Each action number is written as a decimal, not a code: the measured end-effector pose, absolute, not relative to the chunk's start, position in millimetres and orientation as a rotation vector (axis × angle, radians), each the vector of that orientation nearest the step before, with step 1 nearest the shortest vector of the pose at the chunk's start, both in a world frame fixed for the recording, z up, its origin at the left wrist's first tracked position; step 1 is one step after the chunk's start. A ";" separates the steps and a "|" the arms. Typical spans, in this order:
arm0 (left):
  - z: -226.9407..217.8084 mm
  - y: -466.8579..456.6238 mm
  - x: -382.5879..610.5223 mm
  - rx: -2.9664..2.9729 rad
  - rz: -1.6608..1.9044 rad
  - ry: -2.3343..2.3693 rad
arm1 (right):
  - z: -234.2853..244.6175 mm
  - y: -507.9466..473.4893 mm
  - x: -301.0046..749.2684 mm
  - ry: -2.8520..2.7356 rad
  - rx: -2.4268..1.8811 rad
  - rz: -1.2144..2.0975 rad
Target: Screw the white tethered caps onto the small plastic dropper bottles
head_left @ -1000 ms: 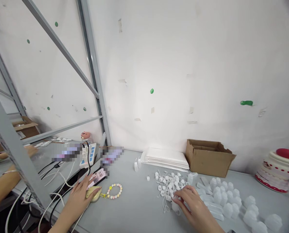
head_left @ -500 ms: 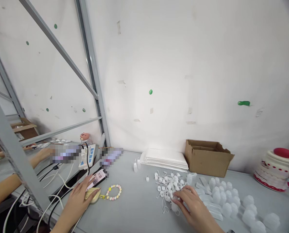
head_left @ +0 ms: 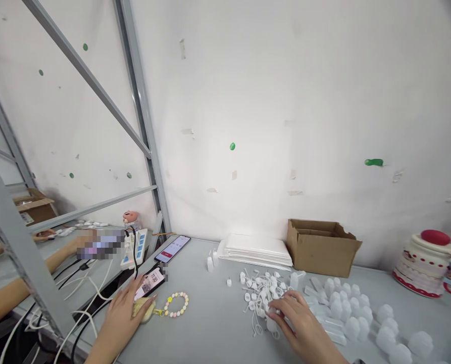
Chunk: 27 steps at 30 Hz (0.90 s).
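Note:
My left hand [head_left: 121, 313] lies with its fingers stretched over the lower end of a smartphone [head_left: 154, 283] and a pale yellow rounded piece [head_left: 145, 312]. A pastel bead strap [head_left: 186, 303] hangs from that piece onto the table. At the near right edge of a pile of small white caps with thin tubes [head_left: 261, 290], my right hand [head_left: 295, 318] is bent down, thumb and fingers drawn together. A white plastic piece [head_left: 271, 324] shows under its fingertips; the grip itself is partly hidden.
Clear plastic pieces [head_left: 333, 328] and several frosted white rounded parts [head_left: 356, 308] lie to the right. Behind are two small white bottles [head_left: 210, 264], white sheets [head_left: 255, 247], a cardboard box [head_left: 321, 247], and another phone [head_left: 173, 248]. Left of a metal post [head_left: 28, 253], another person's arm [head_left: 5, 298] reaches among cables.
The view has shifted slightly. Both my hands keep nearly the same places, the left on the phone and the right at the pile of caps.

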<state>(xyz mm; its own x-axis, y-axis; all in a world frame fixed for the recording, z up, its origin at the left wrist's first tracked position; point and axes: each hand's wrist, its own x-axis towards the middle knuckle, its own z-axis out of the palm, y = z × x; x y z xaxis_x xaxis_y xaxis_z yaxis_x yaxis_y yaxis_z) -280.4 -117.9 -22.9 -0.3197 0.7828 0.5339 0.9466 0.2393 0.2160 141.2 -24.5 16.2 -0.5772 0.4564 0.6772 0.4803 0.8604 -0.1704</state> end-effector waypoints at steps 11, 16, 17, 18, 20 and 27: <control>34.8 -50.2 -85.8 -2.426 -0.836 -1.963 | -2.3 -38.5 127.1 -2.456 -0.672 0.180; 25.6 -10.5 -28.0 -2.690 -0.574 -1.926 | -11.2 -36.0 127.2 -2.497 -0.707 0.198; 21.0 -4.5 -22.2 -2.696 -0.564 -1.934 | -13.2 -34.5 127.5 -2.511 -0.701 0.193; 16.2 0.2 -18.0 -2.693 -0.567 -1.942 | -15.7 -32.7 127.6 -2.523 -0.691 0.182; 7.7 6.0 -13.6 -2.684 -0.592 -1.959 | -22.4 -28.7 127.4 -2.540 -0.646 0.137; -2.8 8.1 -17.1 -2.639 -0.821 -1.957 | -41.1 -20.8 127.7 -2.547 -0.584 0.043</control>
<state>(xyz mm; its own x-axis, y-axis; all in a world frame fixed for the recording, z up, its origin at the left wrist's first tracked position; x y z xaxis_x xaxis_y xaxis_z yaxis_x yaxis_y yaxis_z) -17.1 8.1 -2.8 0.2266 0.9459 0.2320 0.8285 -0.3125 0.4648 127.7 -20.8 -41.1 -0.7705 0.4140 0.4847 0.3973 0.9065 -0.1426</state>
